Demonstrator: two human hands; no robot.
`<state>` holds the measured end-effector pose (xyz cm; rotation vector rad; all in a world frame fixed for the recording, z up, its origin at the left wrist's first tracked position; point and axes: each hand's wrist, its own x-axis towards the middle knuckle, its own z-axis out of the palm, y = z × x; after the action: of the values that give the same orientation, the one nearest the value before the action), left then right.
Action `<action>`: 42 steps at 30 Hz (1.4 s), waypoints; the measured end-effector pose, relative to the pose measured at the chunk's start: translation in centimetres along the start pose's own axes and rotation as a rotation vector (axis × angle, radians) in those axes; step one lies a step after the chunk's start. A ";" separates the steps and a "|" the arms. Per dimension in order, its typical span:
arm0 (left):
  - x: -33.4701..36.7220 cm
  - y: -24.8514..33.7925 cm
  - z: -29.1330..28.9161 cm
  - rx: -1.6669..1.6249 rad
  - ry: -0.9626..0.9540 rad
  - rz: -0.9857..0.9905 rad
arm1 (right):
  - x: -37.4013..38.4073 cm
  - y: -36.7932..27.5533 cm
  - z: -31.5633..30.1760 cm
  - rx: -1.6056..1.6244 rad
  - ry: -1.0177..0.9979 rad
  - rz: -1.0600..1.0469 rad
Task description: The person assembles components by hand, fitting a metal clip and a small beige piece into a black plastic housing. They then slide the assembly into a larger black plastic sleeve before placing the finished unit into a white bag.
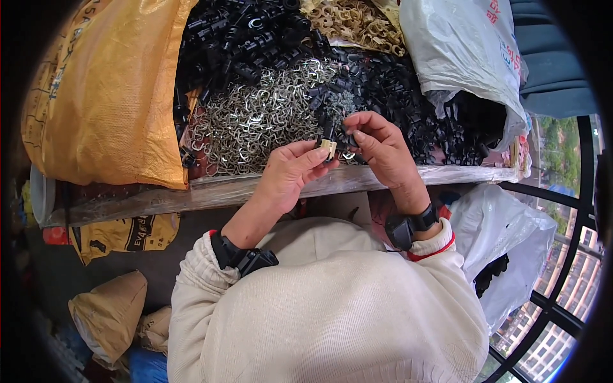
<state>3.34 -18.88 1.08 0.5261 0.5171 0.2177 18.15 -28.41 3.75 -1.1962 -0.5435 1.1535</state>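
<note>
My left hand (287, 175) pinches a small black plastic part with a cream-coloured piece (328, 147) on it, just above the table's near edge. Close beside it, my right hand (386, 150) has thumb and index finger together at the part's right side. A small dark bit seems to sit between those fingertips, too small to name. Behind my hands lies a heap of shiny bent metal hooks (255, 121). A little pile of small grey pieces (341, 105) is just beyond the held part. Small black plastic pieces (402, 96) spread to the right.
Larger black cylindrical parts (239, 45) and tan clip-like pieces (357, 22) are heaped at the back. A yellow woven sack (108, 89) stands left, a white plastic bag (460, 45) right. The table edge (223, 193) is film-wrapped. Another white bag (504, 230) sits below, right of me.
</note>
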 end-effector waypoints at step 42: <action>0.9 -1.6 1.4 0.019 -0.112 -0.071 | -1.8 1.8 -0.2 -0.907 0.211 -0.835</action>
<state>4.97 -20.54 0.83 0.5344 0.4280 0.1151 16.89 -30.26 2.46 -1.5708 -1.3190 0.0151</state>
